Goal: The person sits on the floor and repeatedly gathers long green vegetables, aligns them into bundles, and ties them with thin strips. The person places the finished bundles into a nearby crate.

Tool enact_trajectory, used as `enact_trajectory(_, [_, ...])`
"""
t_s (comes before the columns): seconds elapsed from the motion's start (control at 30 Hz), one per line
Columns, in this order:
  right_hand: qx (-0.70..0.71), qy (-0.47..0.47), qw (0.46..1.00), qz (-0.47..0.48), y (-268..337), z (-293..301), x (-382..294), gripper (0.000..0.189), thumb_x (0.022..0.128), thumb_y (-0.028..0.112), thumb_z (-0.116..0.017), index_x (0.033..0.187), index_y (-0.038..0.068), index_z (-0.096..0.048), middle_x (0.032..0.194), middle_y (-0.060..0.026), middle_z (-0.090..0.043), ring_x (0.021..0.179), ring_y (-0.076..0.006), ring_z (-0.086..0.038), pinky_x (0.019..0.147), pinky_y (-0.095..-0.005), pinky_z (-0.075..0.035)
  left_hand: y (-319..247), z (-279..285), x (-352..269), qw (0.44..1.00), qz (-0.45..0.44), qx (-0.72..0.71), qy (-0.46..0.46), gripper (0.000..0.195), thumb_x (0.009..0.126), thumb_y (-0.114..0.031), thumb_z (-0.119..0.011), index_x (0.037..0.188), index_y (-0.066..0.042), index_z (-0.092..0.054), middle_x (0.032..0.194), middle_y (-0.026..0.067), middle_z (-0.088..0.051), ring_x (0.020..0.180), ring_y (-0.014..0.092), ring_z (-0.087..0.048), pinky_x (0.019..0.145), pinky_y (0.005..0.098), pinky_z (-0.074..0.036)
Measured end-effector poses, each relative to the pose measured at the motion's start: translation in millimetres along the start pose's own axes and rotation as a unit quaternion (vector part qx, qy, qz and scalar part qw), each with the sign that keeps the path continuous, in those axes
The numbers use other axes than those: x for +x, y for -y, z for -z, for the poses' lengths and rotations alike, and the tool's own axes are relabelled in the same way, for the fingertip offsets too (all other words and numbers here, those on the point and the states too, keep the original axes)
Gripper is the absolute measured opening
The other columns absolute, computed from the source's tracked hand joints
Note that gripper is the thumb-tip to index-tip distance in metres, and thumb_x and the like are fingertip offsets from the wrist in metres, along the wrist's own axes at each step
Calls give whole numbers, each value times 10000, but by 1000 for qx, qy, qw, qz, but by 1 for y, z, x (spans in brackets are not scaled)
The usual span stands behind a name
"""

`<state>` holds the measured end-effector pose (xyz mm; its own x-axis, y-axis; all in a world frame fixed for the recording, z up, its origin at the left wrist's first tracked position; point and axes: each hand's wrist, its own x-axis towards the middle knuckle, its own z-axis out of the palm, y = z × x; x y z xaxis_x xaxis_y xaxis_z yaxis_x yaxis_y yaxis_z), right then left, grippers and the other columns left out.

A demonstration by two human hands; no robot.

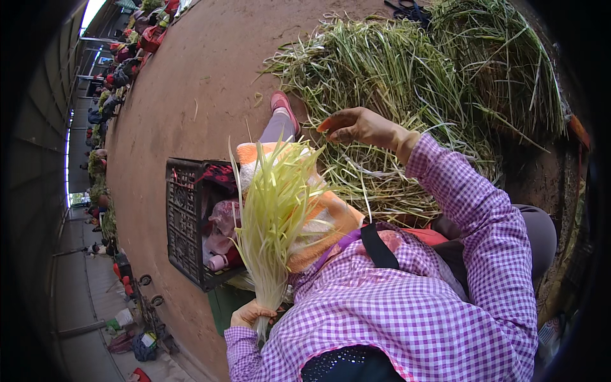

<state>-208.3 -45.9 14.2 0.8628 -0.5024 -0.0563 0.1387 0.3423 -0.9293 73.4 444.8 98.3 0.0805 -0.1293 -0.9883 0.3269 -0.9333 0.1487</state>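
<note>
A bunch of pale yellow blanched chives [274,205] stands fanned out, its leaves pointing away from me. My left hand [253,313] grips it around the white stem ends. Behind the leaves, an orange-and-white towel [329,217] covers my lap, partly hidden by the bunch. My right hand [365,128], in what looks like a thin tan glove, is raised with thumb and bent fingers apart; nothing shows between them. Beneath and beyond it lies a large heap of long green-and-straw leaves [382,71]. A single pale stalk [365,196] stands out below this hand.
A black plastic crate [184,224] to my left holds plastic bags [224,217] and a pink-capped container [218,262]. My outstretched foot wears a pink shoe [281,102] on the brown floor [191,95]. Far left, several people sit among greens, near a wheeled cart [150,291].
</note>
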Motion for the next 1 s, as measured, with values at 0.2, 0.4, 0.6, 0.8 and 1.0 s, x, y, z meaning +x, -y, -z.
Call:
enact_trajectory(0.2, [30, 38, 996, -74, 34, -44, -10, 291, 927, 166, -722, 1162, -1, -691, 832, 4, -683, 671, -88, -611, 550, -228, -489, 3, 1, 0, 1000, 5, -17, -3, 560, 711, 80, -774, 1244, -24, -637, 1151, 103, -710, 1008, 220, -660, 878, 379, -543])
enact_trajectory(0.4, [-52, -14, 994, -95, 37, -66, -7, 349, 922, 203, -731, 1156, -49, -670, 765, -71, -699, 591, -102, -615, 503, -248, -488, 7, -2, -4, 1000, -2, -27, -15, 576, 706, 85, -774, 1253, -29, -634, 1166, 101, -708, 1041, 225, -660, 913, 387, -542])
enact_trajectory(0.6, [10, -53, 994, -92, 24, -66, -1, 297, 937, 240, -711, 1049, -35, -703, 703, -69, -679, 546, -113, -612, 477, -252, -488, 2, 6, 6, 1000, 17, -22, 14, 651, 689, 138, -755, 1298, -34, -603, 1202, 110, -695, 1062, 231, -662, 936, 391, -546])
enact_trajectory(0.8, [-448, -186, 874, -42, 15, -47, -2, 216, 947, 258, -618, 990, 73, -722, 846, -118, -729, 750, -255, -695, 768, -397, -556, 6, 16, 12, 999, 22, -30, -3, 652, 676, 152, -756, 1285, -32, -612, 1190, 108, -698, 1053, 235, -663, 925, 395, -549])
enact_trajectory(1.0, [-424, -148, 884, -130, 39, -9, -7, 269, 948, 337, -658, 1083, 117, -733, 968, -75, -750, 881, -241, -713, 811, -388, -555, 4, 22, 16, 999, 40, -10, -6, 649, 680, 149, -760, 1284, -32, -605, 1157, 113, -707, 1042, 246, -668, 908, 405, -553])
